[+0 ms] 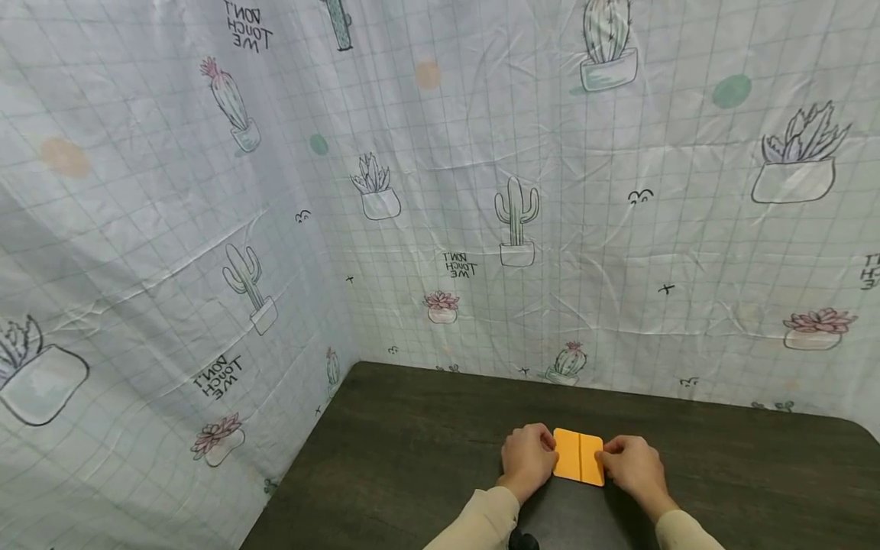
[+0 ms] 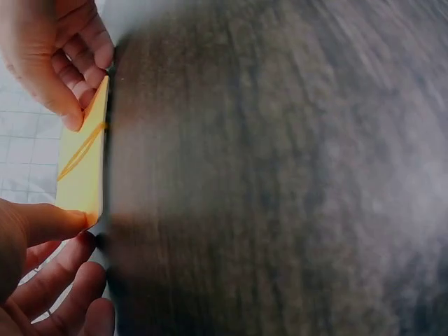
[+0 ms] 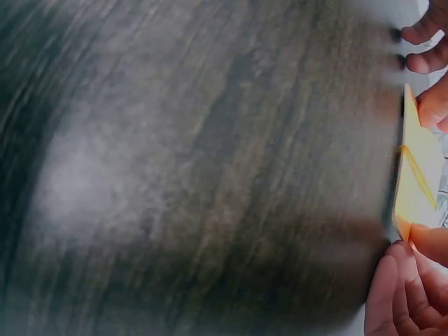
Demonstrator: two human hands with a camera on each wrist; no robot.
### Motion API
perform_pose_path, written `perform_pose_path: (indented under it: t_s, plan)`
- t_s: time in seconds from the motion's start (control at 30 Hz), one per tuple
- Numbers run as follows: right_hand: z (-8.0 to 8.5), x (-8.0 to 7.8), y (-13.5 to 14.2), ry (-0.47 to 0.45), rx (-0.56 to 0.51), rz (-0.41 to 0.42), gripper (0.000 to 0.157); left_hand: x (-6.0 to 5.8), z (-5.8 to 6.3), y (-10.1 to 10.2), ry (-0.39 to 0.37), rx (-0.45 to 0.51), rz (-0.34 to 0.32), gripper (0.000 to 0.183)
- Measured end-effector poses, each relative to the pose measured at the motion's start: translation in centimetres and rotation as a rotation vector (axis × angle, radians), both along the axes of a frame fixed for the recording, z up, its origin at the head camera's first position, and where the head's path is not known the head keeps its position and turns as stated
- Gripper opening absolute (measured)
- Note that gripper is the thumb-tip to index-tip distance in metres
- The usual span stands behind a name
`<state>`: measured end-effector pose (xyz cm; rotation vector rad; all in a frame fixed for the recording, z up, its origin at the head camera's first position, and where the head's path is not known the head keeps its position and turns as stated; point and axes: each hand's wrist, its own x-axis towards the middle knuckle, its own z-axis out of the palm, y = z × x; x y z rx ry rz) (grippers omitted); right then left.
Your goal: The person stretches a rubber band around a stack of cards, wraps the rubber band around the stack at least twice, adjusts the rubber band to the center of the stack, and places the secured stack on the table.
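Observation:
A small orange notebook (image 1: 567, 454) with rounded corners is held between both hands, low over the dark table. A narrow, slightly darker band (image 1: 580, 458) runs across its cover, right of the middle. My left hand (image 1: 526, 460) pinches its left side between thumb and fingers. On the opposite side, my right hand (image 1: 634, 466) grips the edge the same way. Seen from the left wrist, the notebook (image 2: 87, 150) looks thin and tilted, with the left thumb (image 2: 59, 222) pressed near its corner. The right wrist view shows the right thumb (image 3: 428, 241) on the near corner.
The dark wood-grain table (image 1: 412, 451) spreads around the hands. A pale curtain (image 1: 440, 191) printed with cacti hangs along the table's back and left edges. A small black round object (image 1: 525, 541) shows beside the left sleeve at the bottom.

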<state>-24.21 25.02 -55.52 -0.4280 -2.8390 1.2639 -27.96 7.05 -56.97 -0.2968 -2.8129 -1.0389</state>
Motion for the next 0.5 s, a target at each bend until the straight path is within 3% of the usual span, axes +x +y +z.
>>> perform_pose_path:
  t_s: [0.2, 0.37, 0.5]
  plan:
    - [0.1, -0.4, 0.2, 0.02, 0.095, 0.014, 0.019, -0.4, -0.1, -0.1, 0.025, -0.01, -0.026, 0.02]
    - [0.6, 0.0, 0.9, 0.038, 0.108, 0.033, 0.031, -0.9, 0.1, -1.1, 0.023, 0.005, -0.057, 0.014]
    - [1.5, 0.6, 3.0, 0.094, 0.173, 0.079, 0.04, -2.0, 0.9, -3.5, 0.122, -0.049, -0.084, 0.008]
